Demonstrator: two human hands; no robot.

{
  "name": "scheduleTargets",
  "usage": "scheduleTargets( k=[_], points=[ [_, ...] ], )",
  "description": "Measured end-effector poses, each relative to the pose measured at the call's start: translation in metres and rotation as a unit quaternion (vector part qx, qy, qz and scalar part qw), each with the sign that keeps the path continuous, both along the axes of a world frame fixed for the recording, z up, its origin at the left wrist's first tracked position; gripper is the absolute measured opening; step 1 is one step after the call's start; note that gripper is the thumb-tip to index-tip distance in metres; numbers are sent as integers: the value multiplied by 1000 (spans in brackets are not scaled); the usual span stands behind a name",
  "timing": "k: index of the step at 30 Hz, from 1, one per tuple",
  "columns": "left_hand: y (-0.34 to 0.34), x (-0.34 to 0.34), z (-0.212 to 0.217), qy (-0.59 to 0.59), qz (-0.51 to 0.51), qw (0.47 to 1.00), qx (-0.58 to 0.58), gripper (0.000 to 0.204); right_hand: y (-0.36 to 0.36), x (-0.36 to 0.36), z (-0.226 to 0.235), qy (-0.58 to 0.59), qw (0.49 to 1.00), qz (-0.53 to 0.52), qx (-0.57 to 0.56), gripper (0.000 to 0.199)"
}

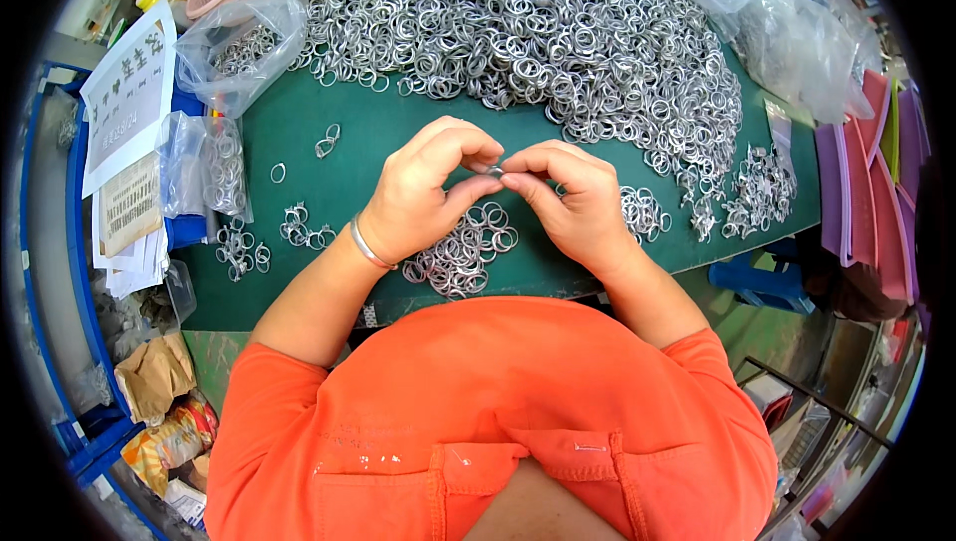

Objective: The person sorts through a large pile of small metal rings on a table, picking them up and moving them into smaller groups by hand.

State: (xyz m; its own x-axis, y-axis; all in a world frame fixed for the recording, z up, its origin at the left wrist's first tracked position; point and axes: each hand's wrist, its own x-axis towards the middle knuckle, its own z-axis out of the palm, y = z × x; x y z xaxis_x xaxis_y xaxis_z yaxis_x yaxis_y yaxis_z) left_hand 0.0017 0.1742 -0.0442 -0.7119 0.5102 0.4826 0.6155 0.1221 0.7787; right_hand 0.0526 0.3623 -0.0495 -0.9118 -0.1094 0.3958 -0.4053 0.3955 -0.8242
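My left hand [426, 178] and my right hand [576, 201] meet above the table, thumbs and fingertips pinched together. Between them is a small silver-coloured metal ring [495, 172], mostly hidden by the fingers. Just below the hands, a small heap of similar rings [463, 252] lies on the green tabletop [344, 198]. Beside my right wrist sits another little group of rings [645, 215]. A huge pile of loose rings [518, 28] spreads across the far side. A bangle circles my left wrist.
Small ring clusters [239, 248] lie at the left, next to a clear bag of rings [224, 168]. Printed sheets [129, 93] hang over a blue bin. Small metal pieces [759, 193] are heaped at the right, near pink and purple panels [866, 183]. A blue stool [762, 282] stands below.
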Motion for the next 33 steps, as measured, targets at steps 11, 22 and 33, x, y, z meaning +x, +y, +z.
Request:
scheduleTargets(
  k=[11, 22, 33],
  points=[
    [-12, -34, -18, 118, 213, 940, -238, 40, 4, 0, 3, 37, 998, -2, -46, 10],
    [-10, -53, -25, 85, 206, 948, -229, 29, -7, 13, -2, 63, 968, 145, 196, 15],
    [-8, -48, -32, 92, 204, 941, -253, 14, -13, 0, 9, -8, 993, 71, 92, 12]
  ],
)
